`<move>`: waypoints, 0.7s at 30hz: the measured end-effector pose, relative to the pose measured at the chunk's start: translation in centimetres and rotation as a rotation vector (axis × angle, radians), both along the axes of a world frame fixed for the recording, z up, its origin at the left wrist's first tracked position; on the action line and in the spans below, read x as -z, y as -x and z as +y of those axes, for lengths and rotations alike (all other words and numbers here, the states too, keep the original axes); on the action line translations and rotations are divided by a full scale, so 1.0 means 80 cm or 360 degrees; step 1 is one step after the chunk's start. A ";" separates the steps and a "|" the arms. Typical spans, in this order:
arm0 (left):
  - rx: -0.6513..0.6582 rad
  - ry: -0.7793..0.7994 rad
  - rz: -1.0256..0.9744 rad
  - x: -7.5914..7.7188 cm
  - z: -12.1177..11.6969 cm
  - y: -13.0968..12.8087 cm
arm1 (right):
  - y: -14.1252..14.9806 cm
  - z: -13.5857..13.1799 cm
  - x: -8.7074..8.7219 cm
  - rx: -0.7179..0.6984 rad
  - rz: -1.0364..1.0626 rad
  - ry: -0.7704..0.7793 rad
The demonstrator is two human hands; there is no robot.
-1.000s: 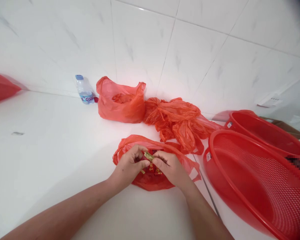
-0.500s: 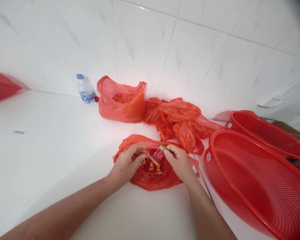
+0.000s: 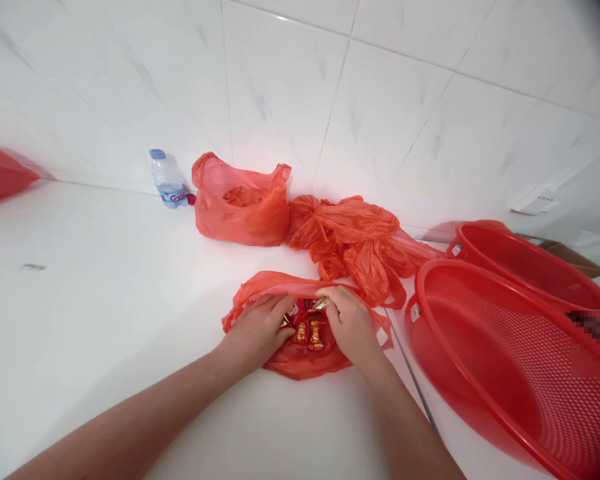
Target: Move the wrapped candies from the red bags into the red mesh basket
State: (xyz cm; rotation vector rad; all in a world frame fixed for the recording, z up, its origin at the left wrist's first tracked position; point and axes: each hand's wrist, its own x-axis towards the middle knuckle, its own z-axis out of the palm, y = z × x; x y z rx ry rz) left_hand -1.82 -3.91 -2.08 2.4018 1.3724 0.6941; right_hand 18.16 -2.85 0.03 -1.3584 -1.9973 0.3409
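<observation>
An opened red plastic bag [image 3: 300,370] lies on the white table, with several wrapped candies [image 3: 300,331] inside, red with gold print. My left hand [image 3: 257,330] reaches into its left side, fingers stretched and thumb apart; a bit of gold wrapper shows between them, and whether it is gripped is unclear. At the right side of the opening, my right hand [image 3: 353,327] has curled fingers closed on a gold-wrapped candy [image 3: 321,304]. Part of that candy is hidden by the fingers.
Behind stand a red carrier bag [image 3: 243,223] and a heap of crumpled red bags [image 3: 360,230]. A water bottle [image 3: 167,180] is by the tiled wall. Two red plastic baskets [image 3: 473,360] fill the right side. Another red object [image 3: 3,177] shows at the left edge.
Both hands have gone lower into the bag. The pink and green wrapped piece that was in my right hand no longer shows, nor does the green strip near my left fingers.
</observation>
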 end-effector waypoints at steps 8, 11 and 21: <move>-0.0232 0.0114 -0.0040 0.011 0.001 0.001 | 0.011 0.000 0.006 0.0027 -0.0184 0.0104; -0.0225 0.0087 -0.0062 0.012 0.002 0.001 | 0.022 -0.002 0.006 -0.0075 -0.0221 0.0064; -0.0223 0.0084 -0.0233 0.017 0.004 0.002 | 0.043 -0.002 0.029 -0.0066 -0.0351 0.0043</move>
